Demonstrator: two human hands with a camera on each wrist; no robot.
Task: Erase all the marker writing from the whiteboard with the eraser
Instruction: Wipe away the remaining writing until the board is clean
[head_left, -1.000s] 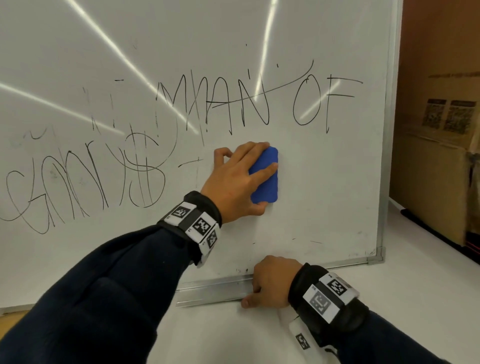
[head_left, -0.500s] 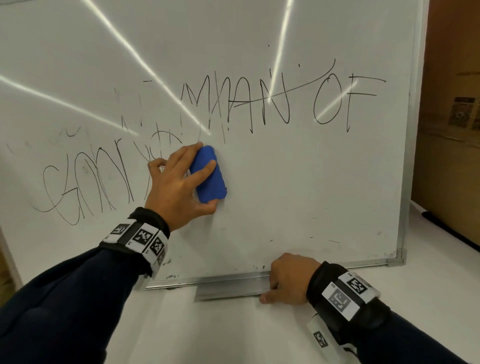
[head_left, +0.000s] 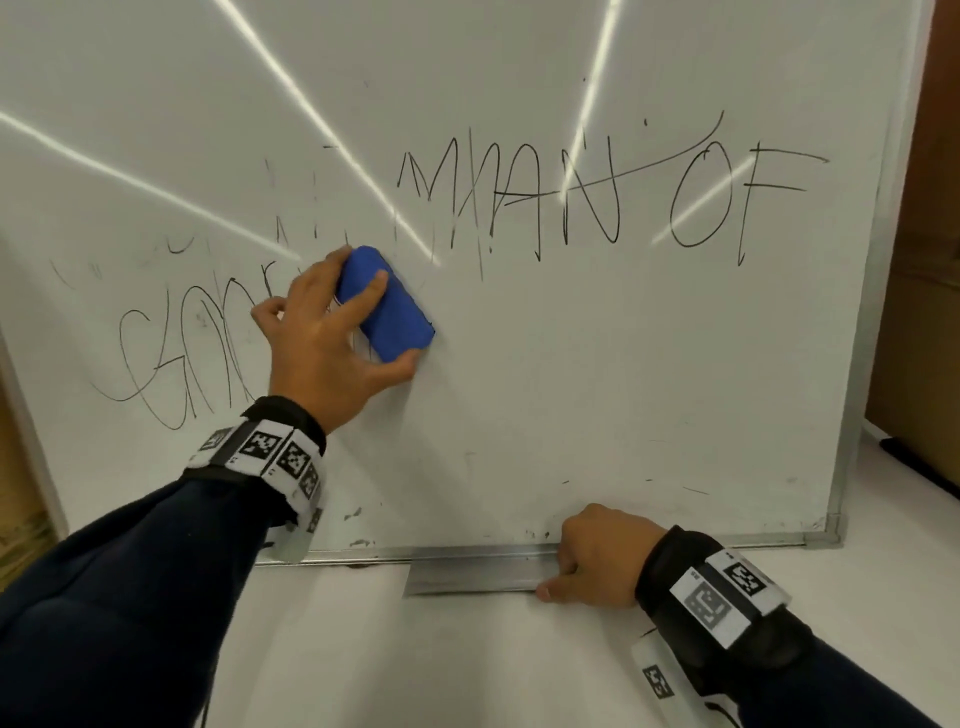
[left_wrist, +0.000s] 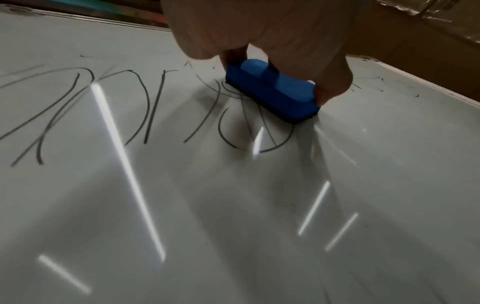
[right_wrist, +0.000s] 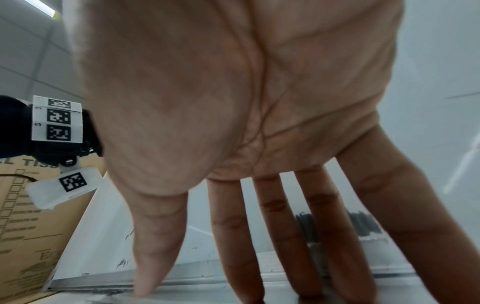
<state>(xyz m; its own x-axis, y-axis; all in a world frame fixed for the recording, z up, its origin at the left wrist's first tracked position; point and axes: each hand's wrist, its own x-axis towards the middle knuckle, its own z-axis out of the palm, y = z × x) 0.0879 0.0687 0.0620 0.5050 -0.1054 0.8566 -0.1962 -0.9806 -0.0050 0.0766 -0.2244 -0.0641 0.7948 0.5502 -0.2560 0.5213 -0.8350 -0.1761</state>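
Gripping the blue eraser (head_left: 387, 306) between thumb and curled fingers (head_left: 363, 299), the left hand (head_left: 332, 338) presses it flat on the whiteboard (head_left: 571, 389), over the scrawled marker writing (head_left: 171, 353) at lower left. Straight, slightly spread fingers (right_wrist: 324, 236) of the right hand (head_left: 597, 558) rest on the metal tray (head_left: 467, 574) along the board's bottom edge

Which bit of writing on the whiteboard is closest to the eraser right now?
The lower-left scrawl: the blue eraser, held by the left hand, sits at its right end. "MAN" and "OF" lie higher and farther right.
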